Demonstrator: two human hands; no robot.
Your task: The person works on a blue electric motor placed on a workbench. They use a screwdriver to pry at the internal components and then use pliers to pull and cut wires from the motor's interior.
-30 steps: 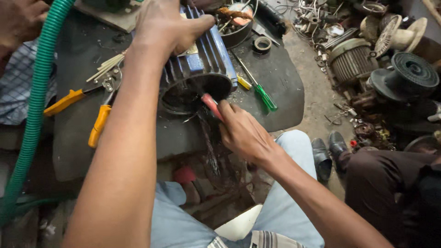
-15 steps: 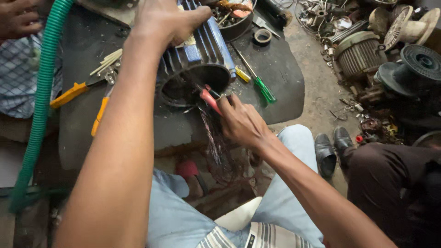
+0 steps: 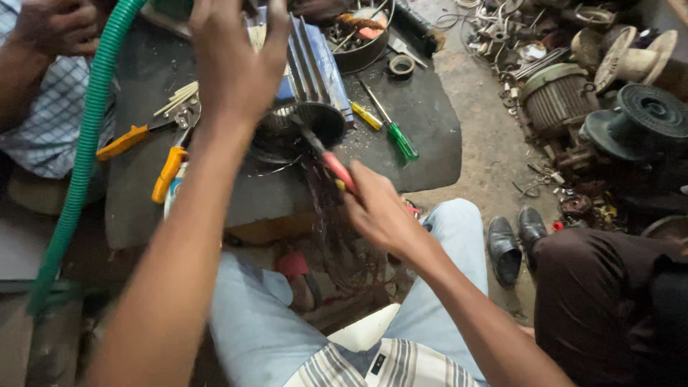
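My left hand (image 3: pixel 233 61) rests flat on top of a finned, blue-grey motor housing (image 3: pixel 312 82) lying on a dark work table (image 3: pixel 423 136), pressing it down. My right hand (image 3: pixel 380 211) grips a red-handled tool (image 3: pixel 331 163) whose metal tip reaches into the housing's open round end (image 3: pixel 290 132). A tangle of thin copper wire (image 3: pixel 337 229) hangs from that opening over the table's front edge, down between my knees.
Yellow-handled pliers (image 3: pixel 168 172) and cutters (image 3: pixel 125 140) lie at the table's left, a green screwdriver (image 3: pixel 394 132) at its right. A green corrugated hose (image 3: pixel 79 165) runs down the left side. Another person's hand (image 3: pixel 57 25) is at top left. Motor parts (image 3: pixel 559 93) and shoes (image 3: pixel 516 240) litter the floor on the right.
My right hand has shifted slightly down and right with the red-handled tool, and more wire hangs from the housing's opening. My left hand stays on the housing.
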